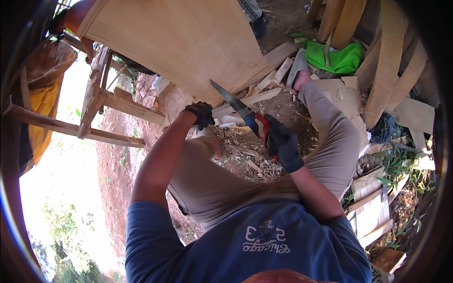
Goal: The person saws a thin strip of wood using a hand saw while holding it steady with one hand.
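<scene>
In my gloved right hand [283, 144] is a handsaw [232, 101], held by its red and black handle. Its blade points up and to the left, and the tip lies over the lower part of a large, pale wooden panel [181, 40]. My left hand [200, 114], in a dark glove with some red, is at the panel's lower edge. Its fingers are curled there, with their tips partly hidden. Between my legs, wood shavings [245, 160] cover the dirt.
A rough wooden frame [120, 104] stands at the left, near another person's arm [78, 21]. Planks [384, 61] lean at the right beside a bright green cloth [337, 57]. Offcuts [283, 70] lie by my right foot, and a slatted wooden piece [370, 203] rests at lower right.
</scene>
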### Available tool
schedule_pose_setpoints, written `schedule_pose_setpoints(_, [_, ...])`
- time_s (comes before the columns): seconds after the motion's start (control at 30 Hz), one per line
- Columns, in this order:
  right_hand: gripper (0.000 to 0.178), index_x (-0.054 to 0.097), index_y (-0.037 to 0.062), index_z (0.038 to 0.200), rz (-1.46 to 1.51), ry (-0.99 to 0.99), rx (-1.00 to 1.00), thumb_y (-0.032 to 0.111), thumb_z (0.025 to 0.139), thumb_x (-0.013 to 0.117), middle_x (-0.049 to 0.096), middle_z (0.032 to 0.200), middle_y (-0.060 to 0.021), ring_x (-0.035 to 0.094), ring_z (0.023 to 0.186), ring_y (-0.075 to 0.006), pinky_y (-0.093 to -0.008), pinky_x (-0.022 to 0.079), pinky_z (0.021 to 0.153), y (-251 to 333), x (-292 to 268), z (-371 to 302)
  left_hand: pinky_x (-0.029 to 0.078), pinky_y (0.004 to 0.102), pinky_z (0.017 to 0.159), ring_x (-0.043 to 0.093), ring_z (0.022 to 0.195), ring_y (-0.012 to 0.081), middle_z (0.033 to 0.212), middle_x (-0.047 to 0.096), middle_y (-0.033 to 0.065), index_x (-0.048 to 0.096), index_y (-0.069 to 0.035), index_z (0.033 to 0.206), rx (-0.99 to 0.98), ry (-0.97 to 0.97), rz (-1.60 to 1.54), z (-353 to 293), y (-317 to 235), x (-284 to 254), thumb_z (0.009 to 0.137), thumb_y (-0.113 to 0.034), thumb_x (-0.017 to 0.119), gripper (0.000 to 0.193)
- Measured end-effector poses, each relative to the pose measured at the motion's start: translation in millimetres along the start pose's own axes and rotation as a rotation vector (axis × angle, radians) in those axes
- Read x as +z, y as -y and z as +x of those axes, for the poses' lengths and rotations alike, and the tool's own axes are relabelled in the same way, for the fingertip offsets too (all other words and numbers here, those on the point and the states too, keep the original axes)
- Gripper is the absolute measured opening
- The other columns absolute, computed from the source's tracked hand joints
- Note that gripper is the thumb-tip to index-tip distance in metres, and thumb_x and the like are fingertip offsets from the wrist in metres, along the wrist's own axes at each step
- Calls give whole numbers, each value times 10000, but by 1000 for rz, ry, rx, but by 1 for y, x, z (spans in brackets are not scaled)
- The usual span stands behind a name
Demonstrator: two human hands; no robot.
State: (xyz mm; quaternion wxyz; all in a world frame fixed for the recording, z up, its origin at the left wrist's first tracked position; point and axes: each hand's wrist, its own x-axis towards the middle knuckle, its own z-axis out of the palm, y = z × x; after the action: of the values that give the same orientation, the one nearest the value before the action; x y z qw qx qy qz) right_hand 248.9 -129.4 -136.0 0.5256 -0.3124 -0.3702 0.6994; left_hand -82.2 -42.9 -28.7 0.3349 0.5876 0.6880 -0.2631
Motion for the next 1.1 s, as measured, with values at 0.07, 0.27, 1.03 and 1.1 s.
schedule_pose_setpoints(0.07, [452,617,1,1483,26,20,74,177,1070,671,714,1013,-15,600,723,-51,-237,467,616,7,-4,-1,615,426,835,801,872,297,918,816,124,766,-17,1143,31,-143,160,1,4,8,832,-476,817,557])
schedule_pose_setpoints(0.27, [452,594,9,1502,-14,96,206,153,1076,637,699,1029,-10,621,760,-70,-239,483,642,47,-7,-13,608,395,689,742,625,216,799,775,82,778,-62,1082,-21,-187,228,-1,-13,9,825,-545,826,550])
schedule_pose_setpoints(1.03, [438,614,72,1510,-315,44,149,198,1090,632,615,841,72,520,651,-26,-231,408,555,52,26,-26,534,483,1090,674,1280,361,1359,719,163,742,-66,1283,40,-350,402,30,15,9,735,-638,866,802])
schedule_pose_setpoints(1.1, [441,611,72,1514,-281,21,172,199,1092,629,614,840,72,525,654,-29,-233,413,557,48,21,-24,536,477,1085,676,1279,350,1349,722,163,744,-69,1280,41,-432,406,36,21,15,731,-642,864,803])
